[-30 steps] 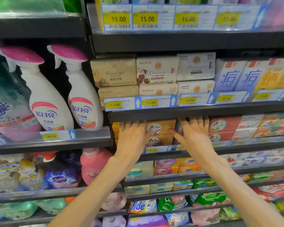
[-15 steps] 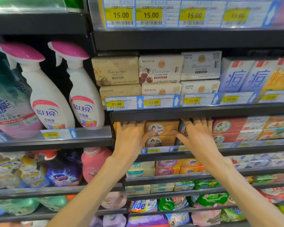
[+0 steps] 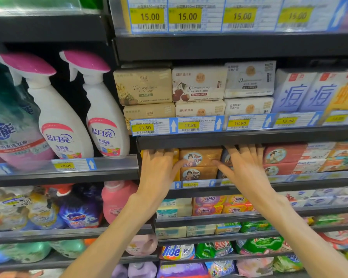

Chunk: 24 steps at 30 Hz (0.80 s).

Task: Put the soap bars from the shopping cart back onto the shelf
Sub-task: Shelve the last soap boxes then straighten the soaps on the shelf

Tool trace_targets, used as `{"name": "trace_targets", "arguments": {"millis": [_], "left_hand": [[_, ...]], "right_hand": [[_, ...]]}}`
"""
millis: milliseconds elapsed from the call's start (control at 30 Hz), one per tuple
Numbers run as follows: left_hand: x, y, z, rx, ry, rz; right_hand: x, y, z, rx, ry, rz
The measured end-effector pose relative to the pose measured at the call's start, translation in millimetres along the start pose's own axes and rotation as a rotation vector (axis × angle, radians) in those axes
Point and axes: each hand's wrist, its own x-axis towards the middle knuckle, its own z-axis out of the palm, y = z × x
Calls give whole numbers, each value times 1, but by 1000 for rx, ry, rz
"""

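Two golden-brown soap boxes (image 3: 199, 158) with a lady's portrait are stacked on the middle shelf (image 3: 309, 177), between my hands. My left hand (image 3: 159, 171) lies flat, fingers spread, against yellow soap boxes (image 3: 176, 155) to the left of that stack. Pressed flat the same way, my right hand (image 3: 243, 169) covers dark blue soap boxes (image 3: 226, 157) on the right. Neither hand grips anything. The fingertips of both hands reach under the shelf above (image 3: 239, 138). No shopping cart is in view.
Red soap boxes (image 3: 283, 155) stand right of my right hand. Beige and white soap boxes (image 3: 198, 84) fill the shelf above. Two pink-capped spray bottles (image 3: 107, 121) stand to the left. Lower shelves hold detergent bars and bags (image 3: 207, 207).
Both hands stay pressed flat against the soap boxes in nearly the same spots. Only the view has shifted a little.
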Motion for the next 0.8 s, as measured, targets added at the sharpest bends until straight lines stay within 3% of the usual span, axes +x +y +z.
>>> {"name": "trace_targets", "arguments": {"millis": [600, 800], "left_hand": [[0, 0, -3, -59, -53, -34], [-10, 8, -6, -86, 61, 112]], "right_hand": [[1, -1, 2, 4, -67, 29], [-13, 11, -5, -12, -36, 1]]}}
